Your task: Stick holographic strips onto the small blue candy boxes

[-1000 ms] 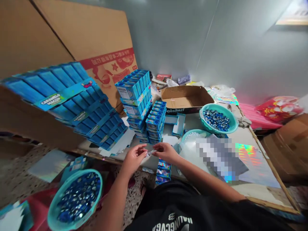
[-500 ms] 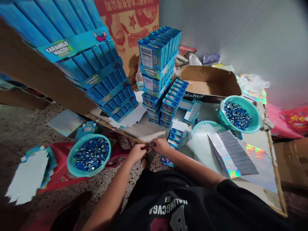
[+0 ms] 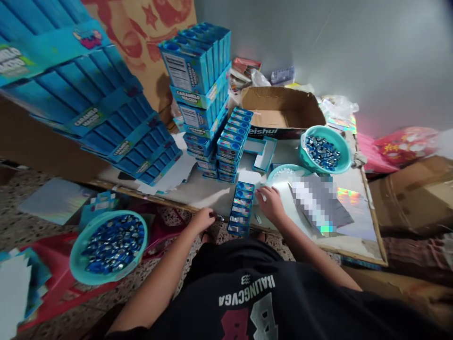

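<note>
My left hand [image 3: 203, 220] hangs at the front edge of the low board [image 3: 212, 194], fingers curled on something I cannot make out. My right hand [image 3: 270, 203] rests on the board just right of a short row of small blue boxes [image 3: 240, 208], its fingers bent down toward small bits there. Whether it holds anything is hidden.
Tall stacks of blue candy boxes [image 3: 203, 89] stand behind, with bigger blue packs [image 3: 106, 118] leaning left. A teal bowl of blue wrapped candies [image 3: 108, 245] sits on the floor at left, another teal bowl [image 3: 325, 151] at right. An open carton [image 3: 283, 113] and holographic sheets [image 3: 348, 200] lie beyond.
My hands were together pinching a small piece in front of me. They have parted: the right hand moved right past the box row, the left stayed at the board's edge. The view shifted.
</note>
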`<action>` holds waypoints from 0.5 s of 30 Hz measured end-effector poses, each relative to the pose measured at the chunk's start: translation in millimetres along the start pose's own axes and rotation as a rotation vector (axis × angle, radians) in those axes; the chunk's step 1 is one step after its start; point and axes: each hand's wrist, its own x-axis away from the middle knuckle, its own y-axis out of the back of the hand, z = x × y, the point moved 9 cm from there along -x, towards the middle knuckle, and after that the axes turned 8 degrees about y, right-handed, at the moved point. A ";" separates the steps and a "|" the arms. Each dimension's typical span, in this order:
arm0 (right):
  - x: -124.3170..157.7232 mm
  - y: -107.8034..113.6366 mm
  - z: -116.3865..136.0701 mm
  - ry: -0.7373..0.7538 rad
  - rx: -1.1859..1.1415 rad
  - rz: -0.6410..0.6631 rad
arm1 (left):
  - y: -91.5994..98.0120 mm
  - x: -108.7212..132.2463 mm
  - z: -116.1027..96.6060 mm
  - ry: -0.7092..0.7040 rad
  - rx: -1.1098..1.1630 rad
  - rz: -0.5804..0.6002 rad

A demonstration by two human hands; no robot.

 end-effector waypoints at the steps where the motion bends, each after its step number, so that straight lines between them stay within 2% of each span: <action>1: 8.8 7.8 -11.2 -0.026 0.010 -0.018 | -2.7 -4.4 -0.9 -0.002 -0.044 -0.008; 5: 46.9 39.4 -49.3 -0.116 0.068 -0.121 | -2.3 -12.0 -2.0 -0.019 -0.168 -0.068; 10: 93.2 89.3 -101.8 -0.256 0.233 -0.265 | 22.3 -6.9 6.3 0.011 -0.227 -0.257; 13: 119.6 131.8 -143.7 -0.435 0.365 -0.391 | 35.2 -4.6 12.0 0.006 -0.187 -0.354; 14: 127.7 143.9 -158.7 -0.524 0.407 -0.409 | 45.5 -0.3 12.7 -0.025 -0.033 -0.448; 15: 134.6 153.1 -173.5 -0.619 0.440 -0.401 | 51.1 3.6 12.8 -0.043 0.021 -0.502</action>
